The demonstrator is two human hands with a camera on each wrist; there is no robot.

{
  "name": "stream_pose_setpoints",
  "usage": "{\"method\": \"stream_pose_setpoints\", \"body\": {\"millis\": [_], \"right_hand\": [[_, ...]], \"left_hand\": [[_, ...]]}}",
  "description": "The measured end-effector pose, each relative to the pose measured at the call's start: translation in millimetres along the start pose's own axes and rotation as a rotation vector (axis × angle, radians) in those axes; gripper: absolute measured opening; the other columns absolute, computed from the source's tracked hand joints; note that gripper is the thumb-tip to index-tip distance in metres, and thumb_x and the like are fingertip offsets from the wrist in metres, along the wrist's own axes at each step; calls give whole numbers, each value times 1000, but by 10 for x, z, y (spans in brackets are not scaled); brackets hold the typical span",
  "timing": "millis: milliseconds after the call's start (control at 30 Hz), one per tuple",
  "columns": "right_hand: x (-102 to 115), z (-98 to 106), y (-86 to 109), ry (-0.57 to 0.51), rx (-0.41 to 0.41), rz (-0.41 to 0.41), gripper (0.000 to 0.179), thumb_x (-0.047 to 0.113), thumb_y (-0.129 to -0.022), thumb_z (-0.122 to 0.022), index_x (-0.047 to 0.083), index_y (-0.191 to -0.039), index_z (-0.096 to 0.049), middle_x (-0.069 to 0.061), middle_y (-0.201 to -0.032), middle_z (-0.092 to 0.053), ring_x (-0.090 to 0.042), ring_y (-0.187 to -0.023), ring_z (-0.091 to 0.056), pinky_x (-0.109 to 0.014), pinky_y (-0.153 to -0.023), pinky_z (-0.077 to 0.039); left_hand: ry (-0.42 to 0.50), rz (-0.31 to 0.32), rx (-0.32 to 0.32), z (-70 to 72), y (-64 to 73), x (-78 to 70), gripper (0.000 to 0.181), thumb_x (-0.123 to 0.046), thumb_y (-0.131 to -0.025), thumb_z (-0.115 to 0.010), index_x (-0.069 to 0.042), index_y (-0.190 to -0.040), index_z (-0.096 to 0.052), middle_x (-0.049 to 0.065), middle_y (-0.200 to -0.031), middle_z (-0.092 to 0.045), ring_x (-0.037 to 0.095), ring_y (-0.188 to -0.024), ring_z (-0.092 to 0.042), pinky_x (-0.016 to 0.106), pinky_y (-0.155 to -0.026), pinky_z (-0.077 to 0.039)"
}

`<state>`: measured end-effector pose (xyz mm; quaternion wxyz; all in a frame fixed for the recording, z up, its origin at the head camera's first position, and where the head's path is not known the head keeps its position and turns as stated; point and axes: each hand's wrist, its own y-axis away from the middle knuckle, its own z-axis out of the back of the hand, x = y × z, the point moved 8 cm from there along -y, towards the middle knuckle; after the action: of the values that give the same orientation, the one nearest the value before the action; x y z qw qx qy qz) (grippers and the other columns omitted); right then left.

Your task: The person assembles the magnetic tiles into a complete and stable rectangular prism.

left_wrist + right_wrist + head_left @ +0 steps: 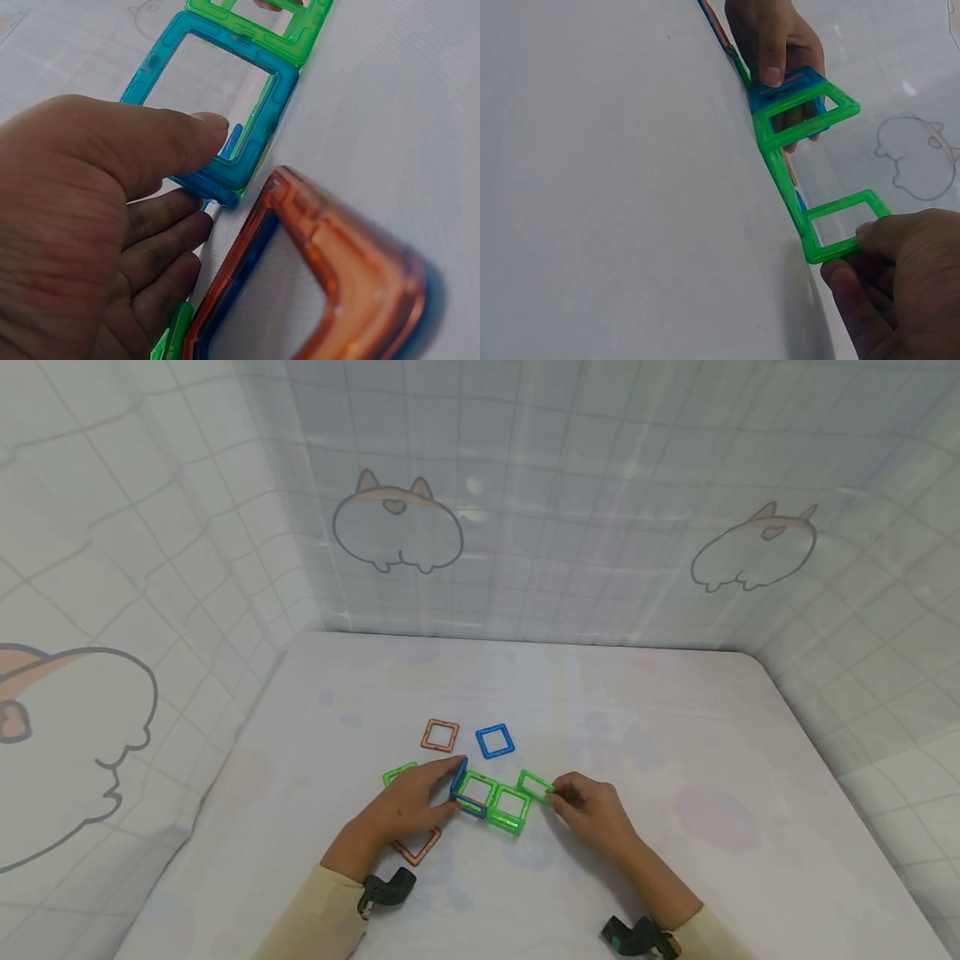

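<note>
Beige sleeves (315,914) and black wrist cameras (390,888) sit closest to the head camera, and past them the left hand (401,802) is pinching a corner of two upright blue square tiles (262,124), thumb on one face and fingers around behind. Right hand's (596,810) got a green square frame (840,204) gripped by its edge between thumb and fingers, tilted up at the end of two flat green squares (513,791), can't tell if it's joined. Loose orange square (440,749) and blue square (497,754) lie flat just beyond the build.
</note>
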<state>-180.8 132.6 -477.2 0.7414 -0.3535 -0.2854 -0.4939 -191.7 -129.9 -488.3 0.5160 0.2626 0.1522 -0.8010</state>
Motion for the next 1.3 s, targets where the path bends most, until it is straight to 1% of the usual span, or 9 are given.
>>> {"method": "stream_pose_setpoints", "body": {"millis": [200, 433, 667, 967, 1100, 1300], "right_hand": [[17, -35, -51, 19, -6, 20, 11, 9, -89, -75, 13, -97, -69, 6, -92, -73, -5, -84, -69, -21, -72, -59], [14, -109, -109, 22, 2, 5, 12, 10, -90, -75, 13, -99, -70, 7, -94, -73, -4, -86, -68, -20, -75, -58], [39, -170, -170, 8, 11, 4, 11, 10, -90, -75, 14, -99, -70, 8, -93, -73, -4, -85, -67, -21, -75, -58], [59, -220, -220, -5, 22, -6, 9, 11, -91, -73, 12, -99, -70, 5, -94, -73, -5, -85, -67, -23, -75, -58], [73, -249, -238, -5, 24, 5, 8, 11, -92, -72, 12, -100, -70, 5, -94, -73, -5, -86, -67, -23, -76, -58], [93, -316, -270, -16, 39, 25, 8, 11, -92, -72, 12, -100, -69, 5, -94, -73, -5, -86, -68, -22, -76, -59]], "left_hand": [[2, 8, 4, -3, -6, 9, 70, -34, -90, -72, -19, -152, -43, -2, -152, -48, 22, -141, -44, 44, -114, -39], [10, -7, 3, -2, 6, -2, 69, -30, -91, -72, -16, -151, -43, 1, -151, -49, 23, -140, -45, 44, -113, -40], [1, -25, -2, -7, -2, -1, 69, -31, -91, -72, -16, -151, -43, 1, -151, -49, 23, -140, -45, 44, -113, -41], [-1, -22, 0, -6, -7, 17, 70, -32, -90, -73, -16, -151, -43, 0, -151, -49, 22, -140, -45, 44, -113, -41], [1, -12, 8, -9, -7, 21, 69, -33, -91, -72, -16, -152, -43, 0, -151, -49, 23, -140, -44, 44, -113, -41], [7, -24, 8, -8, -3, 5, 69, -31, -91, -73, -16, -151, -44, 0, -151, -49, 22, -140, -45, 43, -113, -41]]}}
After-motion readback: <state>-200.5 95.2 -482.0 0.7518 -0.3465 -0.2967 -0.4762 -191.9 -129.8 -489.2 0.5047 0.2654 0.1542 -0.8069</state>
